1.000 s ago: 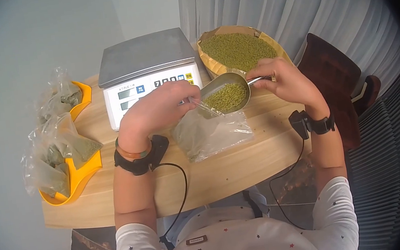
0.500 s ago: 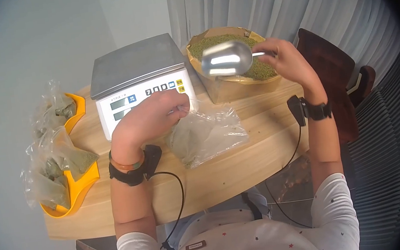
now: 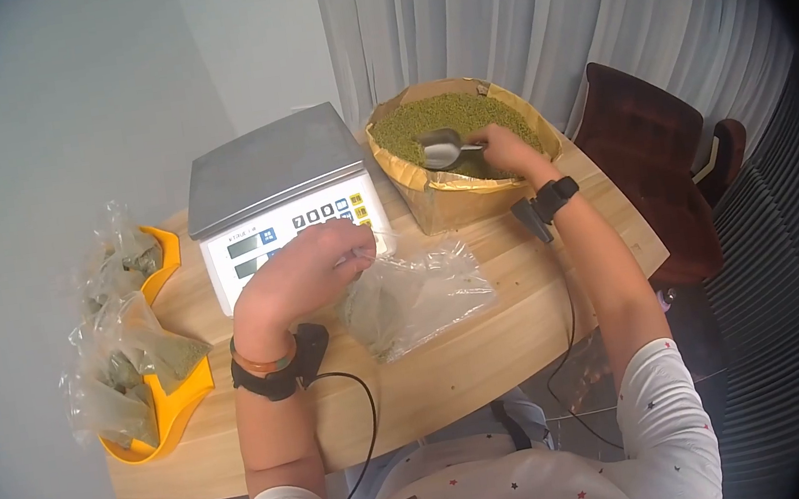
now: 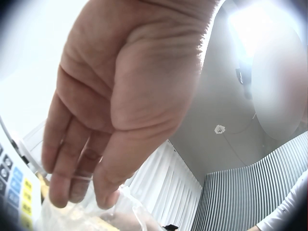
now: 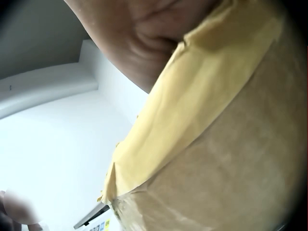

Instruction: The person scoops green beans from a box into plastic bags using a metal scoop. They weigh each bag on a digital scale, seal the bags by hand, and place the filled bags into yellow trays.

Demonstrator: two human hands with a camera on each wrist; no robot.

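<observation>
My left hand (image 3: 307, 274) pinches the rim of a clear plastic bag (image 3: 426, 296), which lies on the table with some green contents in its left part. In the left wrist view the thumb and fingers of that hand (image 4: 115, 96) meet at the bag's film (image 4: 82, 216). Over the paper sack (image 3: 464, 203) of green beans (image 3: 452, 113), my right hand (image 3: 511, 151) grips the handle of a metal scoop (image 3: 442, 149), whose bowl is down at the beans. The sack's wall (image 5: 207, 154) hides the fingers and scoop in the right wrist view.
A weighing scale (image 3: 273, 170) stands left of the sack. Several filled clear bags (image 3: 165, 349) rest in yellow holders (image 3: 178, 405) on the table's left side. A dark red chair (image 3: 643, 147) is at the right, before grey curtains (image 3: 489, 5).
My right hand has carried the scoop from over the clear bag back to the sack and lowered it to the beans. The left hand still pinches the bag. The view has shifted slightly.
</observation>
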